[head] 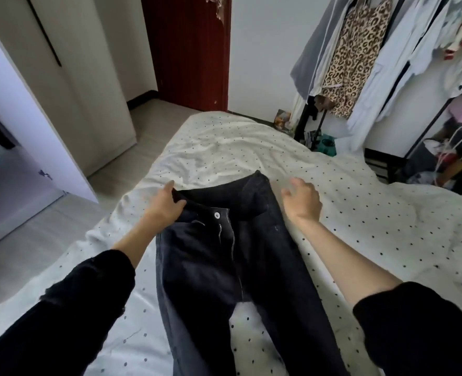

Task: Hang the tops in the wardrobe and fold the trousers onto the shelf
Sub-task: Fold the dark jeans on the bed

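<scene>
**Trousers laid out on bed, fold not yet started**

Status: The black jeans (pixel 224 256) lie face up on the dotted bedsheet (pixel 360 213), waistband away from you, legs running back toward your body and out of view at the bottom edge. The waist end is still rumpled, with the right side of the waistband turned over on itself. No fold has been made and nothing has gone to the shelf. Several tops, including a leopard-print top (pixel 354 58), hang on the open garment rack (pixel 419 137) far beyond your right hand; whether any tops remain to be hung cannot be told from this view. Judge the trousers step as at its start.

Hand pose:
- Your left hand (pixel 164 204) grips the left corner of the waistband, thumb on top and fingers curled round the fabric edge. The forearm is extended, sleeve pushed up.
- Your right hand (pixel 301 199) holds nothing. It hovers just beside the right edge of the waist, fingers loosely spread and slightly bent, apart from the denim.

The wardrobe (pixel 70 85) stands well to the outside of your left hand.
</scene>
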